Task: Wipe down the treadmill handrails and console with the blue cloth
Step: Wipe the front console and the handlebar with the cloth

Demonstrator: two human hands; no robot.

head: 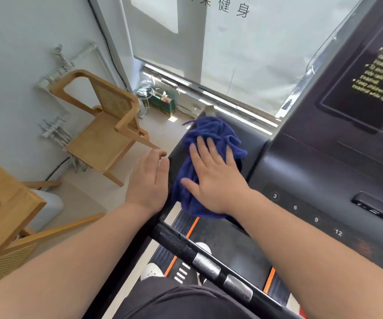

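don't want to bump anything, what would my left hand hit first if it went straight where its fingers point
Probably the armrest of the wooden chair, just beyond the left hand; depth is unclear, so it may pass above.

A wooden cane-backed chair (107, 125) stands on the pale floor (160, 132) near a frosted window (255, 54).

A crumpled, fuzzy dark blue cloth (211, 134) sits at the centre of the frame, bunched on the flat black side handrail (253, 143) just left of the console, pressed under the flat, spread right hand (213, 178). A round black handrail bar with silver metal grip plates (185, 247) runs diagonally across the lower centre. The dark grey treadmill console (324, 169) fills the right side; its tilted screen shows yellow caution text, and a strip of buttons reads 3, 6, 9, 12.
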